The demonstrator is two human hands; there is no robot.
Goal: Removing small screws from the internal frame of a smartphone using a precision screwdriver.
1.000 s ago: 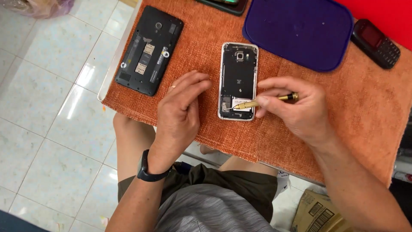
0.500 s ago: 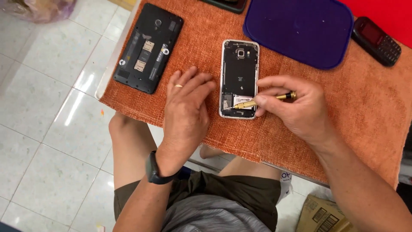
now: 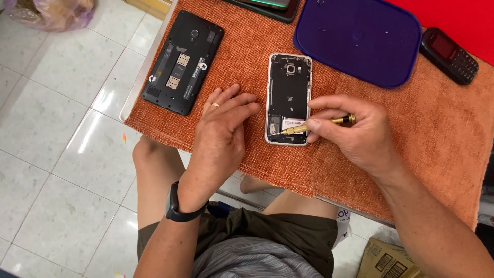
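A: What's changed?
B: The left hand (image 3: 222,135) has slid in, lying open and flat, empty, just beside the phone (image 3: 288,99) at frame centre.
A: The right hand (image 3: 355,133)?
B: Still pinching the screwdriver (image 3: 309,126), tip probably on a lower screw.

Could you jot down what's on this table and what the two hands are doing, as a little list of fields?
Surface: orange woven cloth over a table
Right hand: right hand grips a small gold-coloured screwdriver, tip at the lower end of the opened phone
Opened phone: white-framed phone with its back removed, lying flat
Left hand: left hand rests flat on the cloth beside that phone, ring on one finger
Other phone: black phone with its back cover off, at the cloth's left edge
Also there: purple rounded plastic lid; small dark keypad phone
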